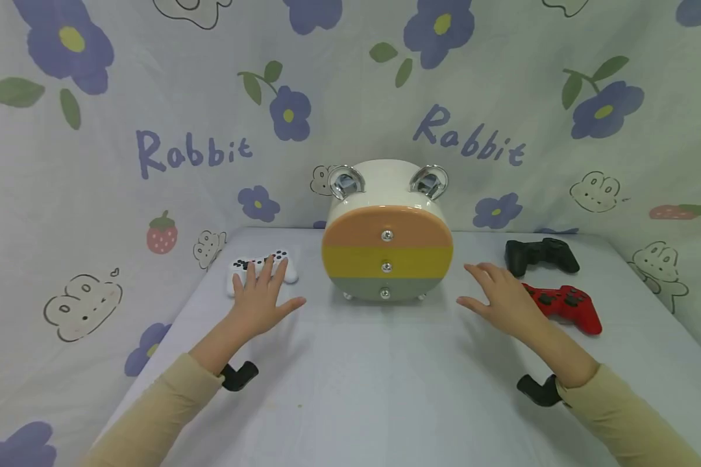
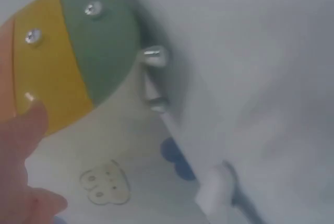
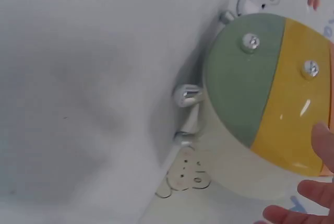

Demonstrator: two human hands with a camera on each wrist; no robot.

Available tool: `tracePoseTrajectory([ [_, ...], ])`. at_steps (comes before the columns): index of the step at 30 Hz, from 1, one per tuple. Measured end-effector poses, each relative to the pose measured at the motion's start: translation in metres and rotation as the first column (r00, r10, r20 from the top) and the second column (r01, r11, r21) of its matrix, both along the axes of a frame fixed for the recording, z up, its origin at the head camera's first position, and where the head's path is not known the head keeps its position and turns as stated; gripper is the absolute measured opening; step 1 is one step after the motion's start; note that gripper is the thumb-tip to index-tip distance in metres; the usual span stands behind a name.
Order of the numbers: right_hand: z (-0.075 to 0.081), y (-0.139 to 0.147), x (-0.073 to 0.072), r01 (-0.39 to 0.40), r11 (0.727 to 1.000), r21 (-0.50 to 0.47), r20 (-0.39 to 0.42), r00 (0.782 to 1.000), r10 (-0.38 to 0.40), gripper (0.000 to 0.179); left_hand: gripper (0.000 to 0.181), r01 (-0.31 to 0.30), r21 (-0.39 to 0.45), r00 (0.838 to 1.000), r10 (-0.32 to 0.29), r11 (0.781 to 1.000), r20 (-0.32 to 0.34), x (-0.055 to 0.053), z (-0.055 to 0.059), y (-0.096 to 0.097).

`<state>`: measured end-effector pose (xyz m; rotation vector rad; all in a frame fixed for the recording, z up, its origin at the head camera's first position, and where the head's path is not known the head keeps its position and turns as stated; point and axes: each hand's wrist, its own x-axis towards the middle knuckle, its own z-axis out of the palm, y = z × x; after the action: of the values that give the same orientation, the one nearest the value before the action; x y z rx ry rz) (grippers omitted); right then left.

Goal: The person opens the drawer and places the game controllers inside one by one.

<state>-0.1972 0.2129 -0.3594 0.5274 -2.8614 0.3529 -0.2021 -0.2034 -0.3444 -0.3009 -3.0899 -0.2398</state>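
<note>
A rounded drawer box stands at the table's back centre, striped orange, yellow and green, with a silver knob on each stripe and two silver ear-like handles on its white top. To its left, my left hand is spread in the air, its fingers overlapping a white game controller in the head view. On the other side hovers my right hand, fingers extended, partly covering a red game controller. Neither hand holds anything. Both wrist views show the drawer box beyond the fingers.
A black game controller lies behind the red one at the back right. The white table reaches back to a hanging cloth printed with flowers and rabbits. Each wrist carries a black mount.
</note>
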Motion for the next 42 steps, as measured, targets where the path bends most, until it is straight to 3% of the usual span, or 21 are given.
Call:
tracePoseTrajectory([
  [4,0.013,-0.009,0.000,-0.003,0.997,-0.081,-0.020,1.000,0.001,0.058,0.085,0.009,0.023,1.000,-0.009,1.000,-0.001,-0.011,0.019,0.005],
  [10,0.033,-0.022,0.000,-0.037,0.992,-0.124,-0.064,0.997,0.030,0.050,0.082,0.044,0.100,0.999,-0.043,0.994,-0.011,-0.027,0.055,0.017],
  [15,0.044,-0.033,-0.004,-0.110,0.981,-0.160,-0.130,0.987,0.090,0.044,0.082,0.095,0.221,0.995,-0.093,0.971,-0.020,-0.041,0.085,0.023],
  [20,0.051,-0.046,-0.010,-0.176,0.969,-0.175,-0.194,0.971,0.141,0.042,0.081,0.137,0.311,0.990,-0.126,0.940,-0.057,-0.054,0.106,0.032],
  [26,0.055,-0.060,-0.015,-0.233,0.946,-0.224,-0.251,0.952,0.175,0.043,0.080,0.183,0.371,0.983,-0.162,0.910,-0.088,-0.069,0.119,0.045],
  [33,0.058,-0.071,-0.022,-0.281,0.927,-0.247,-0.278,0.937,0.210,0.042,0.076,0.262,0.415,0.965,-0.232,0.871,-0.122,-0.086,0.121,0.059],
  [42,0.063,-0.083,-0.027,-0.277,0.927,-0.252,-0.235,0.947,0.219,0.042,0.074,0.304,0.339,0.952,-0.273,0.890,-0.135,-0.098,0.127,0.078],
])
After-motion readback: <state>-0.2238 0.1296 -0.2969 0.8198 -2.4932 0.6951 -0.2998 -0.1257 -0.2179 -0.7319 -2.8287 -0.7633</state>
